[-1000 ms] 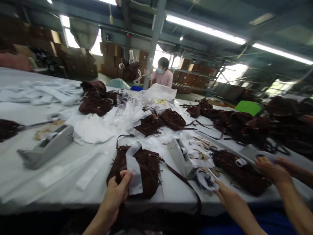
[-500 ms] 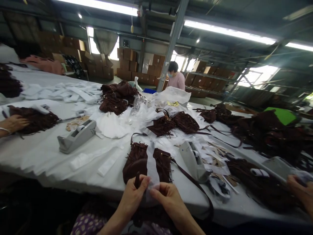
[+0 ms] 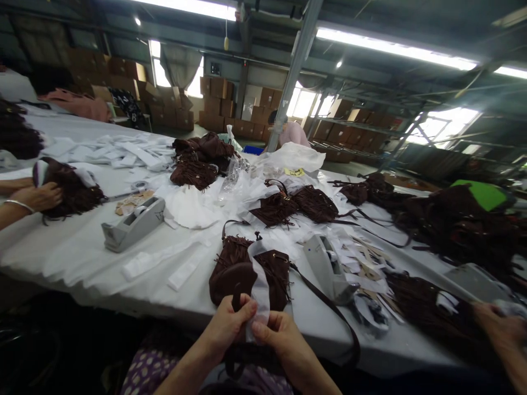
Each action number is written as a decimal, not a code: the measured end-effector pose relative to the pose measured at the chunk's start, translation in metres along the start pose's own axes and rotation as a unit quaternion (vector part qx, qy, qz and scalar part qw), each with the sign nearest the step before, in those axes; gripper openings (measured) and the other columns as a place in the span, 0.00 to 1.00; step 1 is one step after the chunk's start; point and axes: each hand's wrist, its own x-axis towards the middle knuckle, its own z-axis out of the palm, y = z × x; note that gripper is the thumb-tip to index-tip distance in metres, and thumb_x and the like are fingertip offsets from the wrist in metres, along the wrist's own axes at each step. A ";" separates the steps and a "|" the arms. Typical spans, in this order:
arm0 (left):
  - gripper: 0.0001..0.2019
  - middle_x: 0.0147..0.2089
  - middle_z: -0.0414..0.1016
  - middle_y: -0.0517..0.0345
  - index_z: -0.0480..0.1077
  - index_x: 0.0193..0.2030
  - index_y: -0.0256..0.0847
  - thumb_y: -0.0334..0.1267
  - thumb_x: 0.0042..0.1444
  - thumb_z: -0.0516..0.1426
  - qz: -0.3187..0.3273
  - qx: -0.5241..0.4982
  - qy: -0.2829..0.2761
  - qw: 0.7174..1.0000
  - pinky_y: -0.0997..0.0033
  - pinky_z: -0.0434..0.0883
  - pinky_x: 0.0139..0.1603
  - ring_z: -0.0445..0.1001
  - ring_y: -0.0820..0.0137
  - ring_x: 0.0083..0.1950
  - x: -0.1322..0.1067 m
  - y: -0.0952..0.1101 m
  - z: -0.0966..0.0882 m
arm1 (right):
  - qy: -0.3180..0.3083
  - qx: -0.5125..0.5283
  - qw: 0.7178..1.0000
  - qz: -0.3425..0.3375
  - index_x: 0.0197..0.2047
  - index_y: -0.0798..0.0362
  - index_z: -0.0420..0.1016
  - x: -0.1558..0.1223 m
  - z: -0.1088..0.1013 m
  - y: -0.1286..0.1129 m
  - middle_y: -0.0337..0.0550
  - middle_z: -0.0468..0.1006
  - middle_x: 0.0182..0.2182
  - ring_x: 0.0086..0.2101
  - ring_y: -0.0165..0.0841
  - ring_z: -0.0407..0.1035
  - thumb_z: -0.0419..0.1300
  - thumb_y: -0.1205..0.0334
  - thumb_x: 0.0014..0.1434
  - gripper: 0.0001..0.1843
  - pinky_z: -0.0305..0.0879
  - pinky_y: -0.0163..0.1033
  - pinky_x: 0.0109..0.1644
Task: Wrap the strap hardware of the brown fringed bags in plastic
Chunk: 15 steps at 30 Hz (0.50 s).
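At the near table edge lies a dark brown fringed bag (image 3: 230, 277) with its long strap (image 3: 323, 293) trailing off to the right. A white strip of thin paper or tissue (image 3: 261, 280) runs over the middle of the bag toward me. Thumb and fingers of my left hand (image 3: 229, 320) are closed on a narrow brown strap (image 3: 236, 296), right beside the strip. My right hand (image 3: 280, 332) pinches the strip's near end. Whether my left fingers also grip the strip is hard to make out.
Grey tape dispensers (image 3: 134, 222) (image 3: 329, 269) stand on both sides. More brown fringed bags (image 3: 294, 206) and a pile of white strips (image 3: 107, 152) lie farther back. Co-workers' hands (image 3: 39, 197) (image 3: 500, 329) work at the left and right. One person (image 3: 294, 134) is across the table.
The white strip now bends and curls more, and a dark cord end shows above it. My hands keep their grip. At the left, a co-worker's hands have shifted on a bag.
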 end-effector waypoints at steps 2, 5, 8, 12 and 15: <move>0.25 0.15 0.50 0.72 0.59 0.23 0.40 0.59 0.46 0.63 -0.009 -0.002 -0.009 1.000 0.78 0.43 0.15 0.44 0.82 0.15 0.001 -0.003 0.001 | 0.002 0.011 1.000 0.007 0.28 0.60 0.79 -0.001 -0.001 0.000 0.43 0.76 0.22 0.26 0.30 0.68 0.71 0.47 0.45 0.21 0.61 0.33 0.32; 0.26 0.16 0.52 0.71 0.59 0.24 0.40 0.61 0.45 0.63 -0.015 0.008 0.005 1.000 0.78 0.44 0.14 0.47 0.81 0.15 0.002 -0.006 0.002 | -0.001 0.037 0.999 0.016 0.28 0.61 0.80 -0.001 0.000 0.002 0.44 0.76 0.22 0.24 0.30 0.69 0.68 0.44 0.49 0.23 0.62 0.34 0.33; 0.28 0.17 0.51 0.71 0.58 0.25 0.41 0.65 0.43 0.61 -0.018 0.021 0.033 0.999 0.79 0.45 0.15 0.48 0.81 0.16 0.005 -0.011 0.000 | 0.008 0.068 0.998 0.004 0.31 0.61 0.80 -0.001 0.002 0.004 0.45 0.78 0.24 0.26 0.30 0.70 0.70 0.47 0.48 0.21 0.63 0.34 0.35; 0.37 0.17 0.52 0.70 0.63 0.30 0.40 0.78 0.42 0.45 -0.042 0.014 0.029 0.999 0.78 0.39 0.16 0.43 0.81 0.16 0.010 -0.016 -0.007 | 0.096 0.090 0.991 -0.032 0.27 0.59 0.80 0.004 0.000 0.001 0.44 0.77 0.23 0.25 0.30 0.68 0.70 0.47 0.48 0.20 0.63 0.33 0.33; 0.42 0.18 0.55 0.67 0.66 0.31 0.39 0.78 0.44 0.35 -0.045 0.018 0.020 0.999 0.76 0.38 0.18 0.42 0.80 0.16 0.012 -0.018 -0.011 | 0.181 0.070 0.978 -0.076 0.26 0.58 0.80 0.014 -0.003 -0.003 0.42 0.77 0.23 0.24 0.28 0.65 0.70 0.47 0.47 0.20 0.60 0.32 0.30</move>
